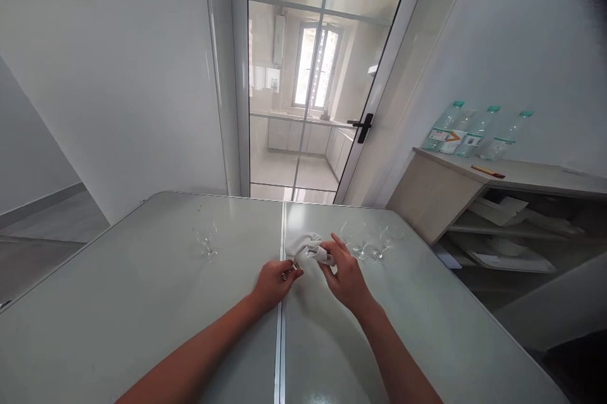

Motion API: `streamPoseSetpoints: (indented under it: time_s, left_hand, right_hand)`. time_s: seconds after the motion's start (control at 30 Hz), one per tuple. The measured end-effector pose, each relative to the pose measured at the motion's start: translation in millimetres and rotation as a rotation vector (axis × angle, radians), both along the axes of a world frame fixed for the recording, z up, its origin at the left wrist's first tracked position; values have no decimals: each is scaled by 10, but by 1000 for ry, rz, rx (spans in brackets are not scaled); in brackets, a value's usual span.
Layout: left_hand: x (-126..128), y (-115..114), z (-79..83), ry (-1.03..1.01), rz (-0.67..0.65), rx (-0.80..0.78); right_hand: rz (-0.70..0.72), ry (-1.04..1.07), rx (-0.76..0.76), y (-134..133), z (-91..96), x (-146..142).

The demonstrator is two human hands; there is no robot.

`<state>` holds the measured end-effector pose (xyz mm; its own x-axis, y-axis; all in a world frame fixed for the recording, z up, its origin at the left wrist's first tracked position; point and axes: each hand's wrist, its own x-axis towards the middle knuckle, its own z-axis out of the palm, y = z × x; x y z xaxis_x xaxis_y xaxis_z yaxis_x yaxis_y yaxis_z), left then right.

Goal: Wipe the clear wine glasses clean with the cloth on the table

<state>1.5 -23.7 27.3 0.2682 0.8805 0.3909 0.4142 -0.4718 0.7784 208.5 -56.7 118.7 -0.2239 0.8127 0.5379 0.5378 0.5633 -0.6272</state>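
My left hand (275, 280), above the table's centre seam, pinches a small clear glass piece, seemingly the stem and foot of a stemmed glass (284, 275). A bunched white cloth (303, 243) lies against the upper part of that glass and mostly hides its bowl. The cloth is gripped by my right hand (345, 272), thumb and fingers closed on its right end, the index finger raised. Beyond that hand, clear stemmed glasses (378, 253) stand upright in a group. Another stemmed glass (210, 253) stands alone on the left half of the table.
The pale grey-green table (165, 303) has a metal seam (279, 341) down its middle. At the right, a wooden shelf unit (441, 192) bears several plastic bottles (469, 138) and a brush-like stick (487, 171). A glass door (294, 157) stands behind the table.
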Motion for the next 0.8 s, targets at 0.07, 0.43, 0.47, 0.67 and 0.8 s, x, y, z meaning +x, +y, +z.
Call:
streamPoseSetpoints:
  time_s: [0.07, 0.43, 0.47, 0.67, 0.8]
  left_hand:
    - [-9, -5, -7, 25, 42, 52]
    - [-32, -100, 85, -71, -162, 7]
    - [-37, -96, 91, -119, -249, -96]
    - [-94, -46, 99, -237, -644, -486]
    - [-84, -29, 75, 71, -204, 26]
  right_hand:
    - [11, -19, -54, -17, 9, -14]
    - [165, 52, -371, -82, 138, 79]
    - [190, 43, -363, -91, 141, 88]
    - [354, -23, -260, -82, 155, 111]
    - [164, 194, -450, -25, 115, 50]
